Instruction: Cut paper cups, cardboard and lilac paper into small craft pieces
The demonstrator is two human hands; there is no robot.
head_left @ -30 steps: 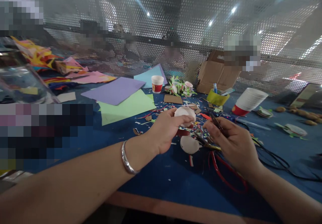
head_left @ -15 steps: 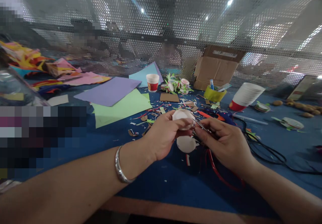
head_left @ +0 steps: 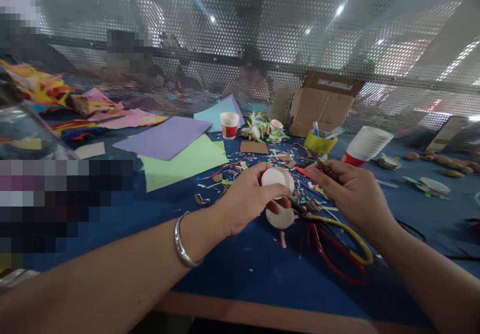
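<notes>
My left hand (head_left: 253,196) is closed on a white round paper piece (head_left: 273,179), which looks like the cut-off base of a paper cup. A second white disc (head_left: 280,217) lies on the table just below it. My right hand (head_left: 345,189) is raised to the right, apart from the paper piece, its fingers pinched on a thin dark metal tool (head_left: 321,164) whose kind is mostly hidden. Under that hand lie scissors with a yellow handle (head_left: 362,241) and a red handle (head_left: 320,249).
Paper scraps (head_left: 210,186) litter the blue table (head_left: 240,274). Purple paper (head_left: 165,136) overlaps green paper (head_left: 180,166) on the left. Behind stand a paper cup (head_left: 229,125), a yellow holder (head_left: 320,143), stacked cups (head_left: 369,144) and a cardboard box (head_left: 324,104). Paper turtle-like crafts (head_left: 431,186) sit at right.
My right hand has moved up and right, away from the paper piece, with the metal tool. My left hand has turned the paper piece, so its flat face shows more.
</notes>
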